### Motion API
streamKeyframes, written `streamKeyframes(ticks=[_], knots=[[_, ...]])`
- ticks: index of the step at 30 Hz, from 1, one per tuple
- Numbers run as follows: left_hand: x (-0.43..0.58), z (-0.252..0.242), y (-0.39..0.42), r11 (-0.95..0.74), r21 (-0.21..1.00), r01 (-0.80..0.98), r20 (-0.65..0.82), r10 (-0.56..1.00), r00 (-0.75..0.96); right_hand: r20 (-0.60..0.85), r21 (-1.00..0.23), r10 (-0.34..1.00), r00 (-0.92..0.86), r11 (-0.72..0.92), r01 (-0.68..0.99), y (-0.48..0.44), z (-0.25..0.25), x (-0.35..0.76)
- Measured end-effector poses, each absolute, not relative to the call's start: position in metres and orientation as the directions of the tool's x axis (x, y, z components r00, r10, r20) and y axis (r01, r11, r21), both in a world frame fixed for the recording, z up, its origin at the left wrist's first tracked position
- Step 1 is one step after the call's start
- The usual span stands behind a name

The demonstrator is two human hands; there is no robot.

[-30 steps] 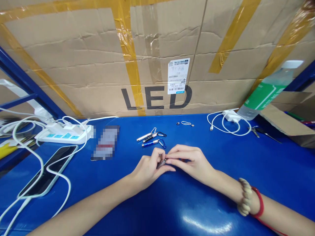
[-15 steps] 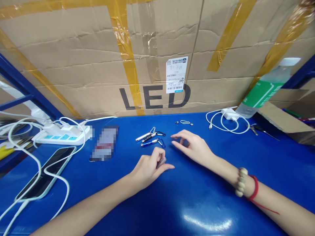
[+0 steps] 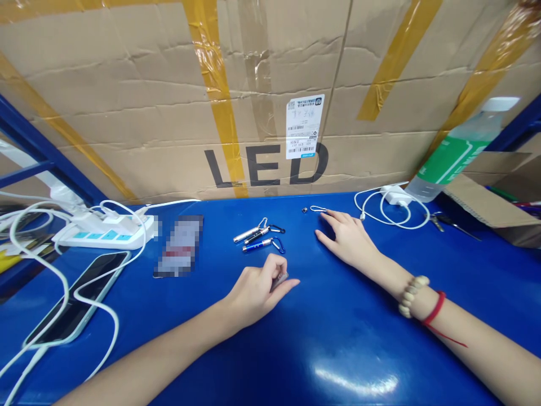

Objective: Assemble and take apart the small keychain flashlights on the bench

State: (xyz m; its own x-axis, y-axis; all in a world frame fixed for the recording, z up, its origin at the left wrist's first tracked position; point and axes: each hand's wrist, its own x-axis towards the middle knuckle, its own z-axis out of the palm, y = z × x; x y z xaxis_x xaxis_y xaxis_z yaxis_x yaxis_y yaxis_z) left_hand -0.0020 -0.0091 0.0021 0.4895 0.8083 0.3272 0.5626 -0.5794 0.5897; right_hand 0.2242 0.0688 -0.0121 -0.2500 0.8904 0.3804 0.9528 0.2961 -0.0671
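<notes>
My left hand (image 3: 257,287) rests on the blue table, fingers curled around a small silver keychain flashlight body (image 3: 279,279) that sticks out at the fingertips. My right hand (image 3: 346,239) is stretched out farther back with its fingers spread, the fingertips touching a small part beside a thin wire loop (image 3: 318,210) and a tiny dark cap (image 3: 305,210). Three keychain flashlights with carabiner clips (image 3: 260,235) lie just beyond my left hand. A beaded bracelet and a red string sit on my right wrist.
A large cardboard box marked LED (image 3: 270,96) walls off the back. At left are a white power strip (image 3: 103,232), white cables, a phone (image 3: 74,304) and a dark card (image 3: 180,245). At right lie a white charger with cable (image 3: 395,197), a green-labelled bottle (image 3: 456,152) and scissors (image 3: 450,225).
My right hand has left my left hand and the flashlight body, and has reached back and to the right to the small parts near the box. My left hand has stayed put.
</notes>
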Motion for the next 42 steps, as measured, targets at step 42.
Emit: streamKeyframes(ticks=[42], knots=[[-0.0039,0.0032,-0.0104,-0.48,0.659,0.58,0.166,0.844,0.51,0.459,-0.25,0.819,-0.343,0.49,0.836,0.0723,-0.0077,0.2277]])
